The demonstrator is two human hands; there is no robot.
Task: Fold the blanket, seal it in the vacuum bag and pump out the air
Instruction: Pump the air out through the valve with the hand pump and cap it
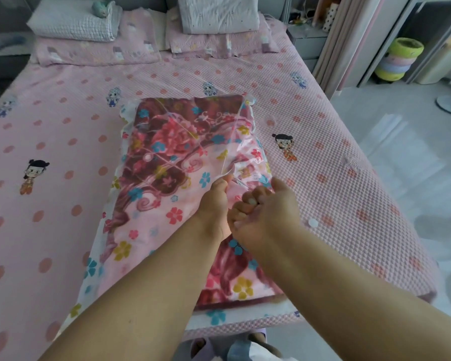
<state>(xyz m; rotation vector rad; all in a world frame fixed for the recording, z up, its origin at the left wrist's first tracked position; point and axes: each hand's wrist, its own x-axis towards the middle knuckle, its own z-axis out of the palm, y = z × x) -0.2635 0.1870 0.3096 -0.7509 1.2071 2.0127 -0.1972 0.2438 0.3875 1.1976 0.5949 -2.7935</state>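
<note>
Already folded blanket lies inside vacuum bag on bed. Left hand and right hand, grip narrow, pinch loose bag film, probably to tidy it for sealing.

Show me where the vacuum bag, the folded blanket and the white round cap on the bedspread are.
vacuum bag [246, 155]: head view, crinkled clear film near its right edge.
folded blanket [167, 142]: head view, dark red flowered top face, seen through the film.
white round cap [313, 223]: head view, its centre, on the pink bedspread.
</note>
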